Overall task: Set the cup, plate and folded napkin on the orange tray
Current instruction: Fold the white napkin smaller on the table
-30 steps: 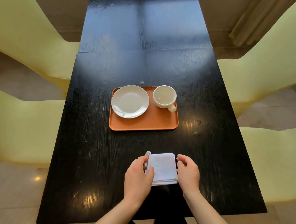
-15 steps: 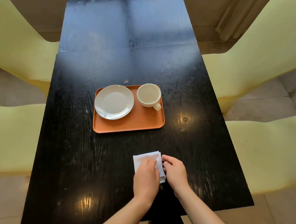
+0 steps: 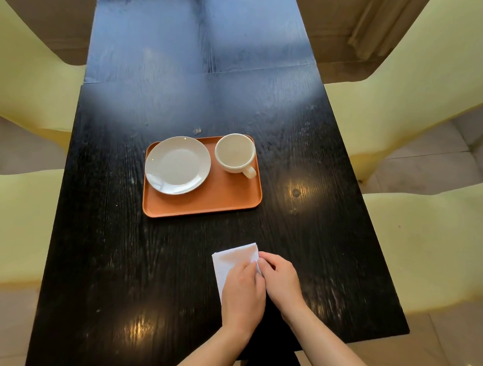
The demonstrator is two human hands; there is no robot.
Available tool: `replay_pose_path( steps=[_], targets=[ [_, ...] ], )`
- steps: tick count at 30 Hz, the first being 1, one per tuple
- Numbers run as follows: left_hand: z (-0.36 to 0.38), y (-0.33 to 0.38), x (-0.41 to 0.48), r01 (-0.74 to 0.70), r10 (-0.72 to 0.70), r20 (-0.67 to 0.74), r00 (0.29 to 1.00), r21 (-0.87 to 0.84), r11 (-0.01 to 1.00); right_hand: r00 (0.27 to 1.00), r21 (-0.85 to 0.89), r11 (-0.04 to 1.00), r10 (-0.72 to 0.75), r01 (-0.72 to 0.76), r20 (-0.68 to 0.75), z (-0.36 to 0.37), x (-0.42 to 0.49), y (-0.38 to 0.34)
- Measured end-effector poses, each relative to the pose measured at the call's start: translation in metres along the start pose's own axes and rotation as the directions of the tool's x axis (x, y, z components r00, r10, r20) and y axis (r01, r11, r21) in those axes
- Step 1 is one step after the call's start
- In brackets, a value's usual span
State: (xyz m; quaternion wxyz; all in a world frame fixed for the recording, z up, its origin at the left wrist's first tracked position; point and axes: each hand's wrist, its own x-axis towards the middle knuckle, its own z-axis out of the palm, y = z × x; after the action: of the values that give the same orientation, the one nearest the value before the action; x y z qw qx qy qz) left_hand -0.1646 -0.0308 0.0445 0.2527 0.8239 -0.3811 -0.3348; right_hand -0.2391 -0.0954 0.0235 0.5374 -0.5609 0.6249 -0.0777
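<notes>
Two hands are working on the napkin (image 3: 232, 262), which is lying on the black counter (image 3: 114, 232), well on the near side of the tray (image 3: 225, 194) and a little to its right. The left hand (image 3: 243, 293) is lying flat, palm down, over the napkin's near right part, its fingers close together and pressing the cloth to the counter. The right hand (image 3: 281, 280) is sitting just right of it, touching it, its curled fingertips (image 3: 264, 258) pinching the napkin's right edge. Only the napkin's far and left parts are showing; the rest is hidden under the hands.

The tray is lying flat on the counter. The plate (image 3: 177, 165) is resting on the tray's left part, its far left rim reaching over the tray's edge. The cup (image 3: 235, 152) is standing upright in the tray's far right corner, just beside the plate without touching it, its handle pointing toward the near right. The tray's near strip is bare. Pale yellow chairs (image 3: 424, 89) are standing along both long sides of the counter.
</notes>
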Motion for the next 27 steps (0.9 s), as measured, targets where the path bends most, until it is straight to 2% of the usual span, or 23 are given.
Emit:
replay_pose_path(
  steps=[3, 7, 9, 11, 12, 14, 16, 18, 20, 27],
  targets=[
    [-0.004, -0.007, -0.008, -0.009, 0.011, 0.043, 0.999, -0.062, 0.998, 0.99, -0.211, 0.97, -0.131, 0.119, -0.044, 0.003, 0.003, -0.005],
    [-0.009, -0.025, -0.016, -0.05, 0.048, 0.073, 0.996, 0.023, 0.998, 0.968, -0.404, 0.894, -0.24, 0.193, -0.069, 0.006, 0.005, -0.007],
    [-0.014, -0.034, -0.018, -0.071, 0.07, 0.029, 0.997, 0.063, 0.995, 0.963, -0.46, 0.861, -0.265, 0.216, -0.045, 0.008, 0.005, -0.005],
    [-0.018, -0.043, -0.013, -0.124, 0.131, -0.033, 0.991, 0.148, 0.981, 0.961, -0.484, 0.845, -0.274, 0.23, -0.022, 0.009, 0.005, -0.004],
    [-0.019, -0.047, -0.009, -0.157, 0.164, -0.014, 0.986, 0.224, 0.962, 0.962, -0.478, 0.848, -0.272, 0.229, -0.022, 0.009, 0.005, -0.003],
    [-0.023, -0.057, -0.002, -0.255, 0.223, 0.125, 0.967, 0.419, 0.872, 0.964, -0.458, 0.862, -0.263, 0.218, -0.035, 0.009, 0.006, -0.003],
    [-0.026, -0.068, 0.004, -0.375, 0.263, 0.275, 0.925, 0.537, 0.756, 0.967, -0.455, 0.865, -0.254, 0.213, -0.031, 0.008, 0.007, -0.003],
    [-0.027, -0.078, 0.009, -0.437, 0.26, 0.364, 0.894, 0.587, 0.682, 0.969, -0.46, 0.863, -0.247, 0.209, -0.024, 0.007, 0.008, -0.002],
    [-0.025, -0.083, 0.013, -0.452, 0.253, 0.387, 0.887, 0.608, 0.653, 0.97, -0.472, 0.859, -0.24, 0.197, -0.032, 0.006, 0.009, -0.001],
    [-0.017, -0.091, 0.016, -0.438, 0.224, 0.397, 0.89, 0.608, 0.662, 0.981, -0.517, 0.84, -0.194, 0.162, -0.008, 0.008, -0.001, 0.009]
  ],
)
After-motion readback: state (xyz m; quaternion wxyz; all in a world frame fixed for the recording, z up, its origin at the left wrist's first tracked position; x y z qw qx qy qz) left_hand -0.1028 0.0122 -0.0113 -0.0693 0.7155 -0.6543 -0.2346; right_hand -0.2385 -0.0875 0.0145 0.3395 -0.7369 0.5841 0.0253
